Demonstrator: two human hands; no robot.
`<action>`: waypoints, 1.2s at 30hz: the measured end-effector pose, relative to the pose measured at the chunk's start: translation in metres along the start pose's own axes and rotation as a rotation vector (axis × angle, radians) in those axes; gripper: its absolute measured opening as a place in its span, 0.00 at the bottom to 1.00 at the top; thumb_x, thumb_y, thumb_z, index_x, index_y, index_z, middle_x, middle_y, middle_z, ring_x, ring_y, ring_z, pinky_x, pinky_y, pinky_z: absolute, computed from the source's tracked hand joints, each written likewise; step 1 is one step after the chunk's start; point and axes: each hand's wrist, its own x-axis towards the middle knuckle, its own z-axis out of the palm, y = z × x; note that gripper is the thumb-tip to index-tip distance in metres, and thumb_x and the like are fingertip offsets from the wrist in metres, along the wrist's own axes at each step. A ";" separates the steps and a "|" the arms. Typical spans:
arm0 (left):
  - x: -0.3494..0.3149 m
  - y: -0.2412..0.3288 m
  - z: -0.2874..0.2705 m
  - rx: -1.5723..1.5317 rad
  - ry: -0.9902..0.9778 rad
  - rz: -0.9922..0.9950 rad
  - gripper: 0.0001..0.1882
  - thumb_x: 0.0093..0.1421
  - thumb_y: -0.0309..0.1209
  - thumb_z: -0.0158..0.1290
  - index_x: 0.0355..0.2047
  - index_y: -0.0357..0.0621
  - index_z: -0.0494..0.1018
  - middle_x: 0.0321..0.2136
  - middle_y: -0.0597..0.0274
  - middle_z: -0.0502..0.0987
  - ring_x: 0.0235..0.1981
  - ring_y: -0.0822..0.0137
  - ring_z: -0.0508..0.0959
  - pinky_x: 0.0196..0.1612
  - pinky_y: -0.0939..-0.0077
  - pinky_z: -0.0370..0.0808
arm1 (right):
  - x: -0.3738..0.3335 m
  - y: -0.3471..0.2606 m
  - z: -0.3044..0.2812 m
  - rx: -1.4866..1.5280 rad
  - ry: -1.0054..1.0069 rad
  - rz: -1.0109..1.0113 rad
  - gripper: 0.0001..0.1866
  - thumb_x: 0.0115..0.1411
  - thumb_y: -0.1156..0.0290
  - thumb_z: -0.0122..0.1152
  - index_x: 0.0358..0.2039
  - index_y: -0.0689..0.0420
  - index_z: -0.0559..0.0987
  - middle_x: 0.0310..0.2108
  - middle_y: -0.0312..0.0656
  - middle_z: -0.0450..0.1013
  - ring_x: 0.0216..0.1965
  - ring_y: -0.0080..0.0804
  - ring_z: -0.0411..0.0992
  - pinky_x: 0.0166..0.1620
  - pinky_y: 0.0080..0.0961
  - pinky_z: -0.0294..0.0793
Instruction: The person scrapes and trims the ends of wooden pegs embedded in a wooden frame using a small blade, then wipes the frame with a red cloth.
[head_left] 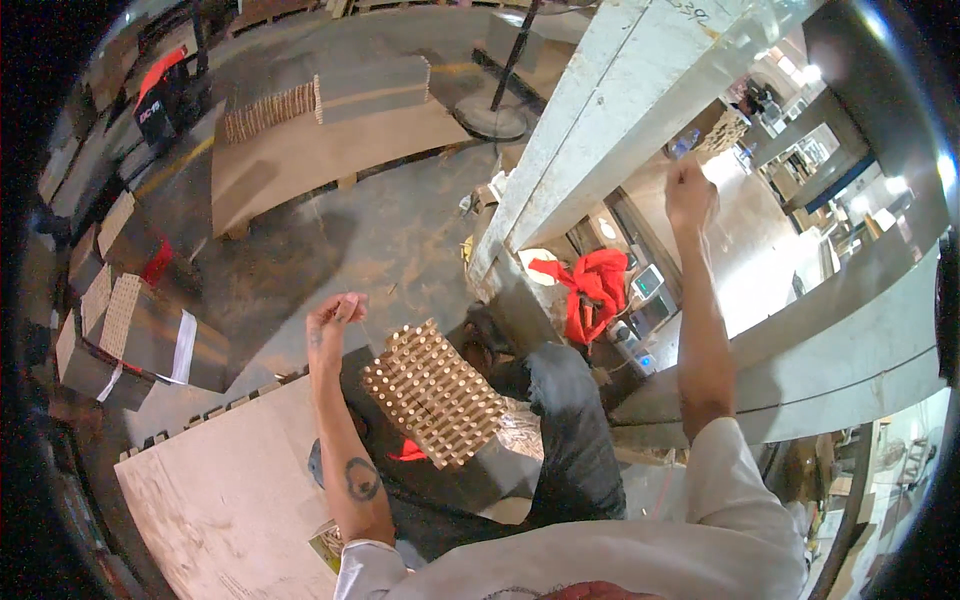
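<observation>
My left hand (337, 314) is raised at the left, just beyond a block of wooden sticks, its fingers pinched together. What they hold, if anything, is too small to make out. Far to the right, my right hand (691, 197) is lifted high at arm's length beside the pale pillar, closed like a fist. Its contents are hidden too. Between my arms, the stick block (432, 393) lies tilted in front of my knees, with rows of pale round ends showing. Neither hand touches it.
A pale steel pillar (590, 110) slants up on the right. At its base are a red cloth (590, 290) and a small device with a lit display (648, 284). A wooden board (220, 490) lies at lower left. Grey stacks (165, 330) stand left; another board (290, 180) lies beyond.
</observation>
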 end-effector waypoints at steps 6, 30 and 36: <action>-0.002 0.002 0.005 0.098 0.014 -0.027 0.18 0.69 0.38 0.55 0.38 0.31 0.82 0.28 0.62 0.80 0.32 0.72 0.77 0.42 0.76 0.73 | -0.091 -0.053 -0.008 1.053 -0.693 0.284 0.11 0.68 0.65 0.63 0.32 0.59 0.79 0.21 0.35 0.74 0.20 0.22 0.69 0.26 0.20 0.67; -0.009 0.017 0.012 -0.256 0.120 -0.083 0.27 0.75 0.49 0.44 0.48 0.34 0.80 0.30 0.62 0.79 0.34 0.70 0.76 0.44 0.72 0.75 | -0.248 -0.260 0.059 2.002 -2.096 0.699 0.26 0.74 0.45 0.43 0.36 0.56 0.73 0.11 0.31 0.56 0.07 0.22 0.52 0.13 0.22 0.53; -0.014 0.019 0.010 -0.276 -0.035 0.057 0.24 0.72 0.45 0.51 0.52 0.35 0.79 0.33 0.63 0.79 0.36 0.70 0.77 0.44 0.73 0.75 | -0.246 -0.262 0.056 1.928 -2.019 0.734 0.27 0.73 0.43 0.44 0.34 0.57 0.72 0.11 0.34 0.59 0.08 0.25 0.57 0.13 0.24 0.58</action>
